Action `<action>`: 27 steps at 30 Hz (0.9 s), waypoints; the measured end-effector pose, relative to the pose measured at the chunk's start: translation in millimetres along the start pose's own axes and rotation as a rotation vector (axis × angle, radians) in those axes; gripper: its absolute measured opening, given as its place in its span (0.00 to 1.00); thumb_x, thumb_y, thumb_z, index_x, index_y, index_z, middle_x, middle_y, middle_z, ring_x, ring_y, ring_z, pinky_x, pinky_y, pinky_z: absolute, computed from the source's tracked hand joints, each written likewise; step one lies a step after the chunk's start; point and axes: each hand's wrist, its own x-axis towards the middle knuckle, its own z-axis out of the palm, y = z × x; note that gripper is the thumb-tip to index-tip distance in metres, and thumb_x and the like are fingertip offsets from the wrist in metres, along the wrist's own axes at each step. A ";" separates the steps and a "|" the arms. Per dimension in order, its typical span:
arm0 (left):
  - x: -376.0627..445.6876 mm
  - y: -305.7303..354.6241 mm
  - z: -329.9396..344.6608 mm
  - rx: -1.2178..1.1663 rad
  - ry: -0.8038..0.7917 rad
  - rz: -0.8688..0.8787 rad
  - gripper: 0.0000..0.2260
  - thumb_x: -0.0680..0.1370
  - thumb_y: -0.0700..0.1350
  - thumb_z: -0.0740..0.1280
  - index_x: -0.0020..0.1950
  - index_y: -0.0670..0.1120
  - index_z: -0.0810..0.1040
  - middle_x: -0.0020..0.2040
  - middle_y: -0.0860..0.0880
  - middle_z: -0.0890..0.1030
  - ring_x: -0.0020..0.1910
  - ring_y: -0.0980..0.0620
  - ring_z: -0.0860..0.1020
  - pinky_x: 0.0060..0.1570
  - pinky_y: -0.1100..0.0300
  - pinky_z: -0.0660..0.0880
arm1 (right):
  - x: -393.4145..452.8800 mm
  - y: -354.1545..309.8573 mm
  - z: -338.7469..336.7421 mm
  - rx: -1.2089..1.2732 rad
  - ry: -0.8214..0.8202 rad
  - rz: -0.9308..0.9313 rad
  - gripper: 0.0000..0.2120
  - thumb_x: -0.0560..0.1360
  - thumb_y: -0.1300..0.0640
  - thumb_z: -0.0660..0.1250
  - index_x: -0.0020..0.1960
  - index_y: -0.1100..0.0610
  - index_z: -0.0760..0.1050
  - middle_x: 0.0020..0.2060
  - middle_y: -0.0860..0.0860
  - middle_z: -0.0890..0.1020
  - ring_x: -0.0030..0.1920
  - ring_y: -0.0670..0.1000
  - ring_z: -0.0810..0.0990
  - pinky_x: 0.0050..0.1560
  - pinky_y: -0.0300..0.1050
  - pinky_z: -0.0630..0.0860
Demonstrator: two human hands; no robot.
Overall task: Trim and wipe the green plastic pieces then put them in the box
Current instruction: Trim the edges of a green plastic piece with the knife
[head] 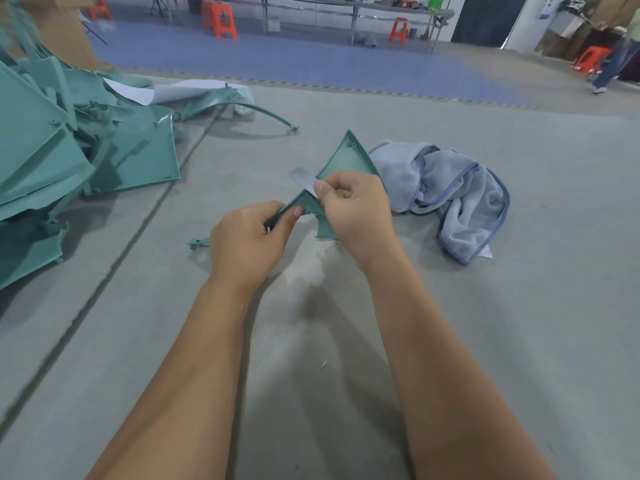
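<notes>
A triangular green plastic piece (346, 161) is held up over the grey floor mat in the middle of the view. My left hand (246, 237) pinches its lower left corner between thumb and fingers. My right hand (356, 209) grips a flat metal blade (302, 179), whose tip lies against the piece's left edge. A blue-grey cloth (457, 199) lies crumpled on the mat just right of my hands. No box shows in this view.
A heap of green plastic pieces (52, 161) fills the left side, with a curved strip (256, 110) reaching out from it. A small green offcut (199, 242) and pale shavings (304, 265) lie by my hands. Orange stools (221, 20), tables and a standing person (616, 53) are far behind.
</notes>
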 end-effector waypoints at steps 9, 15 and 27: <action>-1.3 5.2 -4.5 0.040 0.026 0.050 0.17 0.76 0.61 0.60 0.44 0.50 0.81 0.29 0.51 0.75 0.31 0.50 0.74 0.30 0.57 0.66 | -2.2 -7.7 -18.5 0.495 0.007 0.118 0.11 0.80 0.60 0.63 0.39 0.57 0.74 0.22 0.47 0.69 0.22 0.44 0.62 0.23 0.34 0.59; 6.2 4.0 -6.1 0.174 0.069 0.312 0.16 0.79 0.45 0.62 0.64 0.59 0.78 0.41 0.54 0.75 0.43 0.50 0.73 0.48 0.55 0.59 | 5.9 10.3 -44.8 0.841 0.304 0.286 0.06 0.84 0.60 0.56 0.48 0.57 0.69 0.32 0.51 0.77 0.27 0.48 0.71 0.29 0.37 0.70; 1.7 -4.0 0.6 0.408 -0.255 0.131 0.11 0.74 0.59 0.67 0.57 0.69 0.78 0.50 0.57 0.74 0.55 0.52 0.65 0.52 0.54 0.54 | 7.5 41.1 -39.9 0.685 0.188 0.431 0.03 0.75 0.61 0.70 0.45 0.56 0.77 0.38 0.52 0.81 0.34 0.50 0.80 0.38 0.43 0.77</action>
